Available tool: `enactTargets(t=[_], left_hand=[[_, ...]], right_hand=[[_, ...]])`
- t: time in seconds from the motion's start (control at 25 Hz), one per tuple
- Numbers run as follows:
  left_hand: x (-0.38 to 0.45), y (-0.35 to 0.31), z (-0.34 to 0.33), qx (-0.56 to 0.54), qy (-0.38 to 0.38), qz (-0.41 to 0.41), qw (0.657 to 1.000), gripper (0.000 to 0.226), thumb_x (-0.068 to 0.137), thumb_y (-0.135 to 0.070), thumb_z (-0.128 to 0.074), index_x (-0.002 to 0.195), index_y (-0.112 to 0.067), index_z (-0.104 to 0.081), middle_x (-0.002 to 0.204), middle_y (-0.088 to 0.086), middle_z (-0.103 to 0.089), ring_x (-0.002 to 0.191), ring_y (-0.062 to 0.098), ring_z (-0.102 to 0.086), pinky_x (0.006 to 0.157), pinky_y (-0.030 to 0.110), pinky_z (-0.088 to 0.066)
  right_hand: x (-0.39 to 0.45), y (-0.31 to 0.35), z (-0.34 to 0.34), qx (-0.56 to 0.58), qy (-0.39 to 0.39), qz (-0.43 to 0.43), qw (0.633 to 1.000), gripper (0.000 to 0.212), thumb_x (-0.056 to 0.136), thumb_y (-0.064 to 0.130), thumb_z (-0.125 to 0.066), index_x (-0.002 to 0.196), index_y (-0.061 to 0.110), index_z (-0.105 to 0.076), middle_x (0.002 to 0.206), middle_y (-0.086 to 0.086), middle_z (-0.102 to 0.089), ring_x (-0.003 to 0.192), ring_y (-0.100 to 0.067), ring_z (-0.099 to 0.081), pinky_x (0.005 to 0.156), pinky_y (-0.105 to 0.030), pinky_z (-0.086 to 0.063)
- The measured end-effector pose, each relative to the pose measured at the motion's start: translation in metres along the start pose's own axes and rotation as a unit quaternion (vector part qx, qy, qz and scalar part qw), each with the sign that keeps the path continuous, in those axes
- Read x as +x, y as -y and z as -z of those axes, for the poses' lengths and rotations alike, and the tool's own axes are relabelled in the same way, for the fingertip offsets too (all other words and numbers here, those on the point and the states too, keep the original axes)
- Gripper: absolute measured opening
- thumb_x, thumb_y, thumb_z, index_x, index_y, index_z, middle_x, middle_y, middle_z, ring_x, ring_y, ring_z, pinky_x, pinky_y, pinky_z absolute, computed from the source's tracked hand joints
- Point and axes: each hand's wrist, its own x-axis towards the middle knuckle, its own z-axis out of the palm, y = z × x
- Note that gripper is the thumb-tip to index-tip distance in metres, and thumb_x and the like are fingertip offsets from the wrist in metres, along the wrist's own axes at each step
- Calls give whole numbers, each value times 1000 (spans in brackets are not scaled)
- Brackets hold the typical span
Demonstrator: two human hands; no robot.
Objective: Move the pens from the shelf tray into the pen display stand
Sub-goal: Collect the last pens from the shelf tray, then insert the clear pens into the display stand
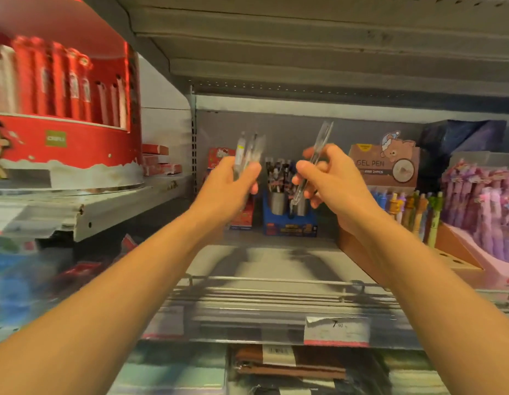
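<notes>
Head view: my left hand's fingers (252,169) wrap a bundle of clear pens (249,151); right hand (327,178) pinches one pen (313,163), both held above the shelf (276,260). I judge it mid-transfer, none slotted yet; red display stand (68,143) sits left.

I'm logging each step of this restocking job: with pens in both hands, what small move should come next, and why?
Probably carry the single clear pen in the right hand leftward to the red display stand and slot it in. Both hands are raised before the shelf, the left hand grips a bunch of pens, and the stand's nearest slots look unfilled, though blur hides detail.
</notes>
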Motion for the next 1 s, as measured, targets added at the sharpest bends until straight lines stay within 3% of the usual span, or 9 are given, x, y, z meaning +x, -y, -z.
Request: enactTargets(t=[0.08,0.2,0.36,0.48,0.64,0.72,0.8,0.88,1.0], left_hand=[[-14,-6,18,-5,-35,-8,999,19,102,-38,-52,99,-21,-59,74,-1,-56,54,9,-42,51,28,-32],[-44,-18,47,3,-62,-20,998,19,103,-39,-51,89,-27,-57,70,-1,-52,53,7,-40,47,20,-32],[-82,-39,99,65,-121,-65,988,21,104,-35,-50,99,-16,-58,67,-6,-54,58,4,-46,54,19,-39],[-108,-51,155,66,-154,-69,983,21,104,-31,-50,106,-11,-57,71,0,-53,57,6,-46,57,22,-37],[-149,-59,261,40,-191,-62,979,12,105,-29,-49,102,-22,-58,65,-5,-53,52,5,-45,49,19,-38],[-171,-58,324,23,-210,-43,977,12,106,-28,-47,100,-24,-56,62,-7,-57,52,7,-49,47,21,-45],[-191,-57,389,6,-220,-26,975,13,107,-25,-45,106,-18,-55,62,-7,-61,49,8,-52,45,22,-48],[-209,-53,450,30,-229,-18,973,13,107,-22,-44,108,-14,-55,64,-5,-63,44,8,-48,40,20,-41],[-233,-46,539,79,-248,-17,965,14,107,-18,-44,104,-16,-58,63,-5,-59,39,9,-39,37,18,-31]], right_hand=[[-5,9,-7,14,15,22,1000,5,103,19,-53,107,16,-54,75,-3,-71,49,-12,-54,40,-27,-45],[-19,25,-35,31,60,50,996,8,105,23,-48,104,18,-55,77,-2,-74,52,-8,-56,41,-24,-46],[-40,61,-96,47,135,88,986,6,105,24,-49,106,20,-53,84,2,-77,62,-9,-62,49,-26,-52],[-58,98,-155,110,177,112,972,9,104,25,-53,101,18,-57,92,-2,-71,69,-12,-64,52,-26,-53],[-84,156,-255,148,215,152,953,12,100,16,-61,106,6,-61,89,-10,-65,69,-20,-64,54,-35,-55],[-100,184,-314,165,232,163,945,11,96,7,-64,104,8,-56,90,-15,-69,73,-25,-65,53,-37,-55],[-116,212,-376,182,252,156,938,19,94,2,-64,105,12,-52,89,-13,-72,69,-17,-63,52,-34,-54],[-131,238,-437,186,267,154,933,18,95,3,-60,108,12,-51,90,-10,-72,66,-11,-60,52,-31,-54],[-149,276,-526,221,275,138,926,15,101,8,-51,95,21,-50,88,-6,-70,67,-10,-58,52,-30,-56]])
